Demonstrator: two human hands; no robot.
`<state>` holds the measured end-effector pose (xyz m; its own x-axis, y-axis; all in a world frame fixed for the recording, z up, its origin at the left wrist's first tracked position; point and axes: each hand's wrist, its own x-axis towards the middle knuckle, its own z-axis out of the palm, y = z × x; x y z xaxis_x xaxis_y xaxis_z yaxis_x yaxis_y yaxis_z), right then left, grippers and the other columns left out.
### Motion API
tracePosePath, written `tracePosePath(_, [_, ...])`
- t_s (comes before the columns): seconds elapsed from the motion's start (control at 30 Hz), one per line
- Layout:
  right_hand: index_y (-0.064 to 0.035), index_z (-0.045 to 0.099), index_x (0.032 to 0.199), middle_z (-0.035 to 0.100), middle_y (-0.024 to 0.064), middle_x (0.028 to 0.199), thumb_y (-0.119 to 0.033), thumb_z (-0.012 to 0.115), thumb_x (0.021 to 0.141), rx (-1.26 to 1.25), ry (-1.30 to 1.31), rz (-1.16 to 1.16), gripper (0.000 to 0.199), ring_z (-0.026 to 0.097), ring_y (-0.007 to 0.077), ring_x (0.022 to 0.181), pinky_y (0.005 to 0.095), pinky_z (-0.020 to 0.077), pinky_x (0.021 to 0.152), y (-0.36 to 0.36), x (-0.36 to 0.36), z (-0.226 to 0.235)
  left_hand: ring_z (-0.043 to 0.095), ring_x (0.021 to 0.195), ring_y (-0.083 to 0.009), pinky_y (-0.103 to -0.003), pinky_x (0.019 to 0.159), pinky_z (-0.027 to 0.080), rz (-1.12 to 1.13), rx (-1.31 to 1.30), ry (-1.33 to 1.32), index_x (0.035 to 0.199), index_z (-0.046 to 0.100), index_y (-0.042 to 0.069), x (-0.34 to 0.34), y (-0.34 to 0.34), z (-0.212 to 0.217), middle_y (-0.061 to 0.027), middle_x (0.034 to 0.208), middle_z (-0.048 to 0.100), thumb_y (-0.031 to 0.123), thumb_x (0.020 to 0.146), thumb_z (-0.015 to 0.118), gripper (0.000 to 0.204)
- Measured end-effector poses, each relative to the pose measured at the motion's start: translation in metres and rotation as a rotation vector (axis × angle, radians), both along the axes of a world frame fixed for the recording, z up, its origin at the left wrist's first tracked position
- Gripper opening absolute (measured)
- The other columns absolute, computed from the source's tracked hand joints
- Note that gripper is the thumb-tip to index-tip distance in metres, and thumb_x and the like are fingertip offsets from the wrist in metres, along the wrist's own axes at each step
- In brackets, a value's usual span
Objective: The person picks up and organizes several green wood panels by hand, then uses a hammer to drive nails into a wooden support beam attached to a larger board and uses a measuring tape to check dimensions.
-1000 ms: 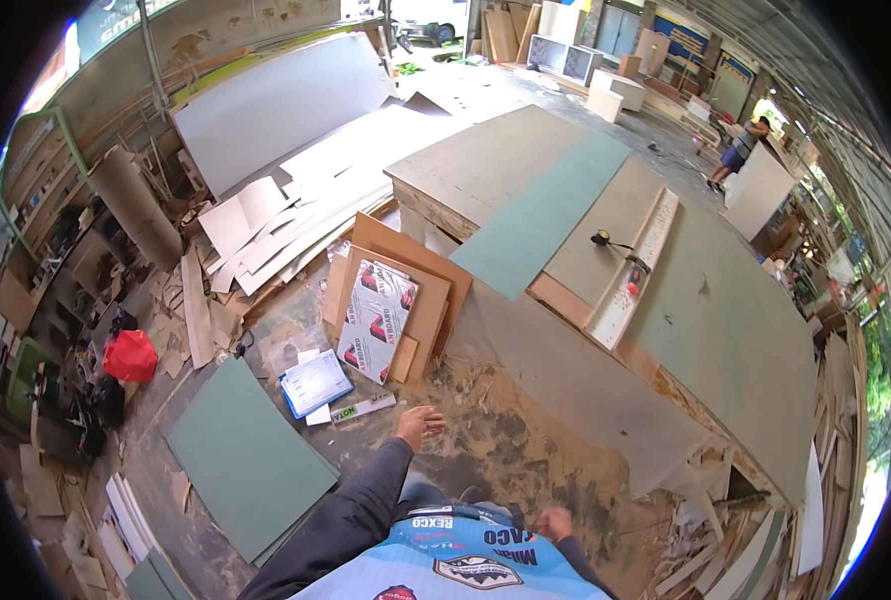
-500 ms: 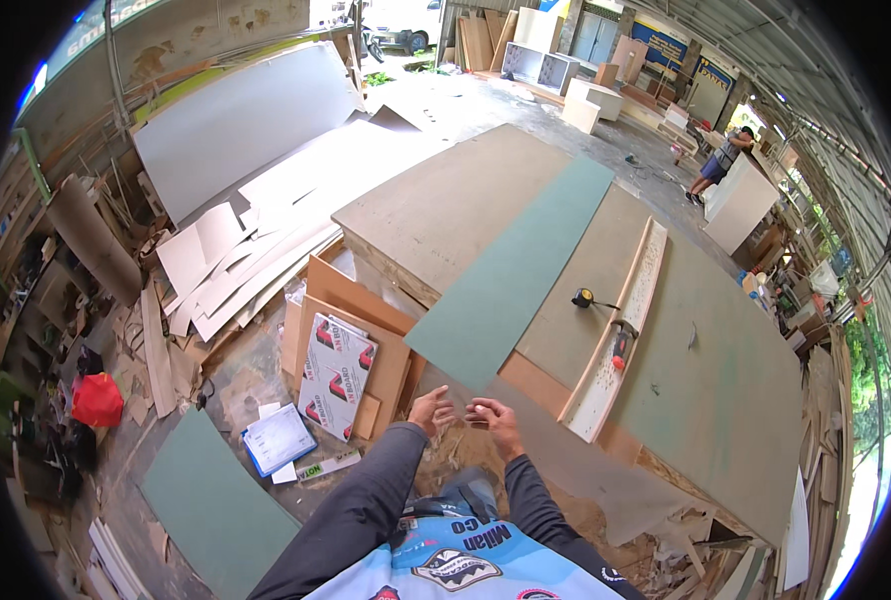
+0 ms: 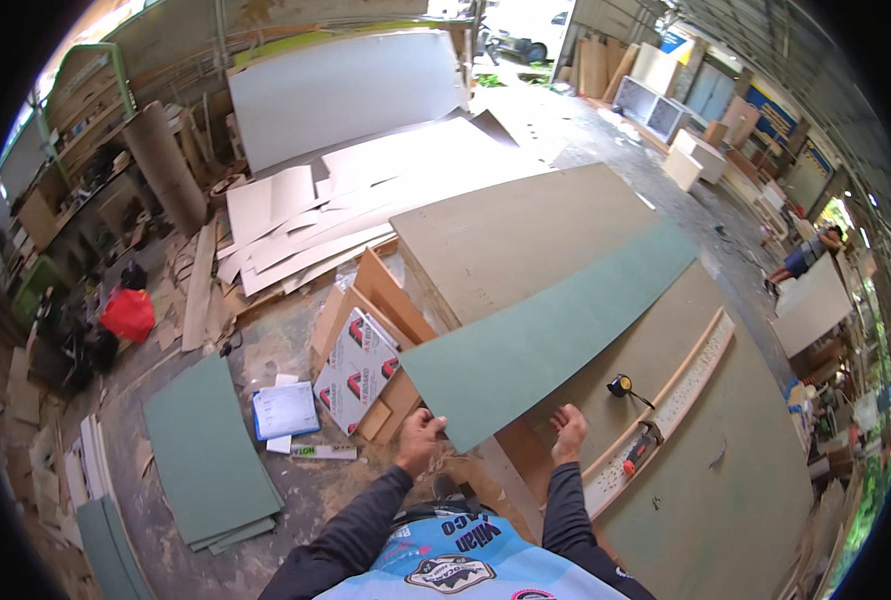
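Observation:
A long, thin green board (image 3: 541,350) lies across the large brown panel stack, its near end jutting towards me. My left hand (image 3: 423,441) is at the near edge of this board, fingers closed on it close to the corner. Off the board's right side is my right hand (image 3: 570,434), raised, with nothing in it and its fingers loosely bent and apart. Right of that hand, a yellow-and-black tape measure (image 3: 621,386) rests on the panels. Beside it, a cutter with an orange-red handle (image 3: 643,450) lies on a pale perforated strip (image 3: 678,405).
More green boards (image 3: 204,450) lie on the floor at left, near a blue clipboard with papers (image 3: 286,411). A printed, wrapped panel (image 3: 358,372) leans against brown boards by the stack. White sheets (image 3: 306,240) are piled behind. Another person (image 3: 804,255) bends over a panel at far right.
My view has turned, shifting the scene. My hands have moved apart: the left has come to the green board's near edge, the right has gone to the board's right side.

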<state>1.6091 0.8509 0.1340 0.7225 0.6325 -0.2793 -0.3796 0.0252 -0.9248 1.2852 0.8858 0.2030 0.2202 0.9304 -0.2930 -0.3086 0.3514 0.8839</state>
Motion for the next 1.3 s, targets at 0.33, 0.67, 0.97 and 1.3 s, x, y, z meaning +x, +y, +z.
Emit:
tracePosePath(0.33, [-0.0034,0.056,0.116,0.061,0.0088,0.111,-0.049,0.067,0.079,0.499,0.766,0.430,0.060,0.057,0.0247,0.101,0.0392,0.0485,0.088,0.083,0.062,-0.005,0.053,0.068,-0.0050,-0.020,0.063,0.043,0.823,0.111,0.099,0.087,0.056,0.005,-0.189,-0.133,0.153,0.0025,0.079,0.058,0.011,0.087,0.058,0.006])
tracePosePath(0.67, [0.0017,0.052,0.122,0.055,0.0139,0.122,-0.031,0.057,0.084,0.280,0.513,0.762,0.051,0.052,0.0277,0.111,0.0422,0.0411,0.093,0.038,-0.087,0.094,0.055,0.105,-0.0222,-0.039,0.087,0.046,1.392,0.458,-0.305,0.125,0.050,0.003,-0.249,-0.364,0.116,-0.0068,0.116,0.057,0.025,0.092,0.055,0.040])
tracePosePath(0.97, [0.0055,0.046,0.129,0.051,0.0177,0.128,-0.025,0.063,0.080,0.436,0.480,1.092,0.060,0.049,0.0287,0.119,0.0420,0.0394,0.100,-0.009,-0.294,0.187,0.061,0.094,-0.0167,-0.031,0.073,0.049,1.702,0.394,-0.798,0.102,0.059,0.009,-0.286,-0.451,0.020,-0.0050,0.104,0.064,0.010,0.085,0.068,0.019])
tracePosePath(1.3, [0.0016,0.057,0.117,0.061,0.0128,0.117,-0.007,0.062,0.081,0.315,0.700,1.651,0.038,0.058,0.0247,0.107,0.0400,0.0479,0.091,-0.136,-0.560,0.155,0.063,0.091,-0.0214,-0.037,0.083,0.050,2.267,0.426,-0.839,0.098,0.058,0.005,-0.304,-0.648,-0.013,-0.0073,0.099,0.064,0.008,0.090,0.060,0.009])
